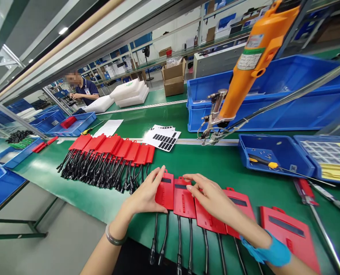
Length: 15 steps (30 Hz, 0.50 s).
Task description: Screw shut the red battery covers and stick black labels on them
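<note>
Black cables (179, 244) sit closest to you, trailing off the near edge of the green surface (72, 191) from a row of red boxes (208, 223). Letting the leads hang that way probably lets the boxes lie flat and edge to edge. Far to your left, a second batch of red boxes (109, 147) lies overlapped like shingles with its cables bunched toward you, which looks like a compact way to park it. Just right of that, sheets of black labels (162, 139) lie by the dividing strip. Your left hand (145, 196) is open, its fingers flat against the left side of the leftmost red box (165, 191), steadying it rather than gripping. Your right hand (212, 196) is open too, fingers spread over the top of the next red box (183, 200), pressing down and not grasping. Further right, the last red box (287, 229) lies slightly apart from the row. Above, the orange screwdriver (252, 61) hangs tilted, seemingly suspended to be within easy reach. The blue tray (287, 152) beyond holds a small hand screwdriver (268, 163).
</note>
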Tool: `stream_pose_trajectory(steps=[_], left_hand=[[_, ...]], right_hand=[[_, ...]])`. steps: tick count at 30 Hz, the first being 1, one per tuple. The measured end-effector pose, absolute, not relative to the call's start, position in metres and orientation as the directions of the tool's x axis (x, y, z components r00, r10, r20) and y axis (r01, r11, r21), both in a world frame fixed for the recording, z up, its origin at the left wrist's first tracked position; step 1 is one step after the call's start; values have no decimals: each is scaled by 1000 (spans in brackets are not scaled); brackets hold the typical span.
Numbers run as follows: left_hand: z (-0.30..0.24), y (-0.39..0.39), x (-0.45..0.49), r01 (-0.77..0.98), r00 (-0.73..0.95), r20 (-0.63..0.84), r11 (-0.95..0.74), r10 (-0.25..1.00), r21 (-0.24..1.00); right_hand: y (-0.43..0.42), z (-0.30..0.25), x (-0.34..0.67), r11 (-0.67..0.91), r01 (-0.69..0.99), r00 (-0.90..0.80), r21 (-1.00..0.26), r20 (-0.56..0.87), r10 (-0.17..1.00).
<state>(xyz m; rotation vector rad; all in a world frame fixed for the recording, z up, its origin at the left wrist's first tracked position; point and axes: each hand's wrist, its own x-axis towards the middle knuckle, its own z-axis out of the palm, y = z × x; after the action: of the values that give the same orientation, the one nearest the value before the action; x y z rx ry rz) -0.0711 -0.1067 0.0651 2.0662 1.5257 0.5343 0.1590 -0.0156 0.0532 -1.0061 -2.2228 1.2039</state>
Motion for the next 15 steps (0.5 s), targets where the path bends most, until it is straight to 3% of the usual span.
stream_pose_trajectory(steps=[4, 7, 11, 15], left_hand=[[79, -118, -59, 723, 346, 124, -348, 930, 596], [80, -124, -49, 631, 292, 187, -336, 938, 699], [74, -125, -34, 206, 33, 77, -83, 996, 975], [74, -122, -23, -91, -55, -51, 46, 997, 995]], right_hand=[[-25, 62, 145, 178, 271, -714, -946, -73, 696], [-30, 68, 142, 84, 193, -727, -978, -85, 681], [-35, 71, 146, -13, 147, -730, -989, -117, 674], [-42, 68, 150, -25, 147, -731, -989, -126, 670]])
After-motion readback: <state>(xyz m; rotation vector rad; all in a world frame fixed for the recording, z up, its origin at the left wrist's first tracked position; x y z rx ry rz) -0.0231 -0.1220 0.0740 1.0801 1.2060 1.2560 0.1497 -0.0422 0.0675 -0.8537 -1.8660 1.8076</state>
